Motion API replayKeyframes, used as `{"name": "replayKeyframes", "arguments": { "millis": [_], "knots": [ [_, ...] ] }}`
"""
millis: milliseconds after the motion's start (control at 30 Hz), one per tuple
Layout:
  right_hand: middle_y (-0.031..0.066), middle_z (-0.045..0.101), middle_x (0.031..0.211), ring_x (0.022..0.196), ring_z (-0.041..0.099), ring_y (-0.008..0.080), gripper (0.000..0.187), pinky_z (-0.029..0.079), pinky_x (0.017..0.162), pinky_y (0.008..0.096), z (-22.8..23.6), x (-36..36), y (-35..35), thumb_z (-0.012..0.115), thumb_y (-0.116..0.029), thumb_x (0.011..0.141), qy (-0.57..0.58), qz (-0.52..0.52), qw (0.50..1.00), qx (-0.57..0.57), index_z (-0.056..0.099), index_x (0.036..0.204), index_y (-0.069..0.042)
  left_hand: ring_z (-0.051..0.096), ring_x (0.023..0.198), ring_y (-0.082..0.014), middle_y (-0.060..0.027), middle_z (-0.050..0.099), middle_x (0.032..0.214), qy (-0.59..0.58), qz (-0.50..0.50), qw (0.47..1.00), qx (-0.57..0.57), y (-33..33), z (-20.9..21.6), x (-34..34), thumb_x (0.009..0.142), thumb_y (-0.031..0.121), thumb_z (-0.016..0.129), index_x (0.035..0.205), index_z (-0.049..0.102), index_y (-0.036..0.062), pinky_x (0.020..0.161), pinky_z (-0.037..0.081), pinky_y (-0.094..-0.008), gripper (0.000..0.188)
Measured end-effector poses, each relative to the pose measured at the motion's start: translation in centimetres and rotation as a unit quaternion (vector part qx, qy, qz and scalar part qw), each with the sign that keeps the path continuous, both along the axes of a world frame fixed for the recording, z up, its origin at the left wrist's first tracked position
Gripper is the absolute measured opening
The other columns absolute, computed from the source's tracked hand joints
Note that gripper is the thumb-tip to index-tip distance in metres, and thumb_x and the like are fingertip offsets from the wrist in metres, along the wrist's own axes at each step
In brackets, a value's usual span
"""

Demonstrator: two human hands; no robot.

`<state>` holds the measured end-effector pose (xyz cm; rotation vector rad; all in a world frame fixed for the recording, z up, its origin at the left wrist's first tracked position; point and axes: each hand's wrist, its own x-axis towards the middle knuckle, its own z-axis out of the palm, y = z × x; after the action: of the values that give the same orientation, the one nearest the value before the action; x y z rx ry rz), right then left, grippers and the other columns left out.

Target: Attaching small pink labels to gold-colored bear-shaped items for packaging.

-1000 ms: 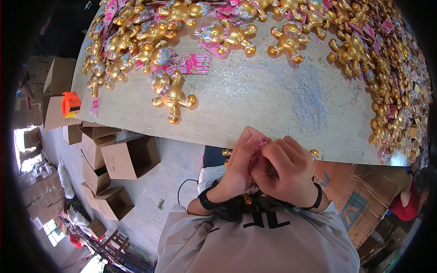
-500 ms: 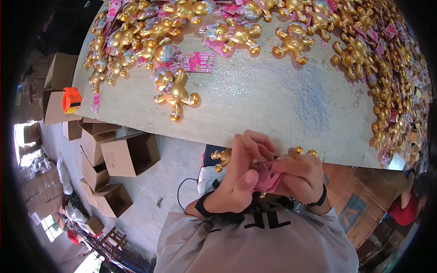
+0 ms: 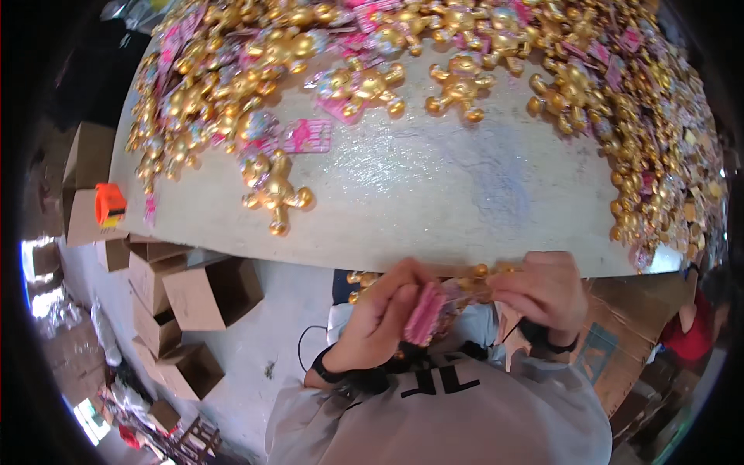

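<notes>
My left hand [image 3: 381,316] is closed around a small stack of pink cards [image 3: 425,313], held over my lap just off the table's near edge. To its right, my right hand [image 3: 546,293] has its thumb and fingers pinched together; whatever is between them is too small or blurred to tell. A gold figurine [image 3: 480,270] shows partly between the two hands, beside my right fingertips. More gold rounded parts [image 3: 363,279] peek out behind my left hand. On the table, the nearest gold gingerbread-man figurine [image 3: 275,192] lies with a pink striped card [image 3: 308,136] by its head.
Gold figurines with pink cards are heaped along the far side [image 3: 287,50] and right side [image 3: 659,155] of the pale table [image 3: 372,225]. Glitter and thin threads [image 3: 496,182] lie mid-table. An orange tape dispenser [image 3: 109,203] sits at the left edge. Open cardboard boxes [image 3: 203,294] stand on the floor.
My hands were together at the pink cards; now my right hand has drawn away to the right. My left hand keeps the cards, turned more on edge. The view has shifted slightly.
</notes>
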<state>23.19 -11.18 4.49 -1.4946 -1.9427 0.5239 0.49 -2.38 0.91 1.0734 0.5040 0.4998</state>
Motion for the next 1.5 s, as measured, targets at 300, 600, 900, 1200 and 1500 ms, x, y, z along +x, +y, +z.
{"name": "replayKeyframes", "arguments": {
  "millis": [300,600,900,1200,1500],
  "knots": [
    [0.0079,0.064,0.075,0.06,0.061,0.0122,0.007,0.045,0.051,0.0232,1.2,11.3,-8.2,0.065,-0.004,0.082,0.234,-0.19,0.926,-0.227,0.065,0.084,0.003,0.05,0.071,-0.0103,-0.0105,0.057,0.088,0.032,0.012,0.999,0.014,0.5,-0.5,0.2,0.099,0.03,0.042,0.079,0.043,0.0056,0.067,0.042,-0.0248,0.031],
    [0.0076,0.06,0.074,0.058,0.055,0.0129,0.013,0.047,0.059,0.0254,-2.9,10.4,-7.2,0.048,-0.004,0.093,0.265,-0.177,0.939,-0.127,0.059,0.09,0.002,0.056,0.082,-0.0098,-0.0094,0.063,0.097,0.01,-0.008,1.0,0.014,0.5,-1.0,-0.6,0.099,0.016,0.041,0.086,0.05,0.0006,0.074,0.044,-0.0234,0.022],
    [0.0102,0.066,0.079,0.059,0.054,0.0101,0.012,0.045,0.061,0.0239,-4.6,9.3,-5.8,0.043,-0.006,0.095,0.33,-0.238,0.907,-0.106,0.053,0.096,-0.001,0.056,0.075,-0.0134,-0.0113,0.06,0.086,0.049,-0.009,0.996,0.075,0.6,-1.5,-1.4,0.099,0.015,0.041,0.079,0.044,0.0039,0.07,0.047,-0.0261,0.023],
    [0.0138,0.068,0.087,0.062,0.054,0.0096,0.004,0.044,0.062,0.0241,-3.9,7.6,-5.5,0.049,-0.004,0.092,0.21,-0.313,0.924,-0.055,0.051,0.089,-0.002,0.056,0.077,-0.0146,-0.0111,0.06,0.087,0.14,-0.078,0.982,0.096,1.8,1.0,-2.2,0.093,0.0,0.041,0.081,0.049,-0.0012,0.072,0.045,-0.0279,0.014],
    [0.0152,0.066,0.08,0.076,0.06,0.0269,0.003,0.047,0.067,0.0365,-3.5,1.2,-1.9,0.059,-0.005,0.087,0.353,-0.104,0.915,0.164,0.058,0.085,-0.002,0.056,0.079,-0.0217,-0.0097,0.058,0.087,0.098,-0.118,0.965,0.211,1.7,0.8,-3.6,0.086,-0.006,0.046,0.086,0.055,-0.0021,0.072,0.044,-0.0305,0.01]
  ]
}}
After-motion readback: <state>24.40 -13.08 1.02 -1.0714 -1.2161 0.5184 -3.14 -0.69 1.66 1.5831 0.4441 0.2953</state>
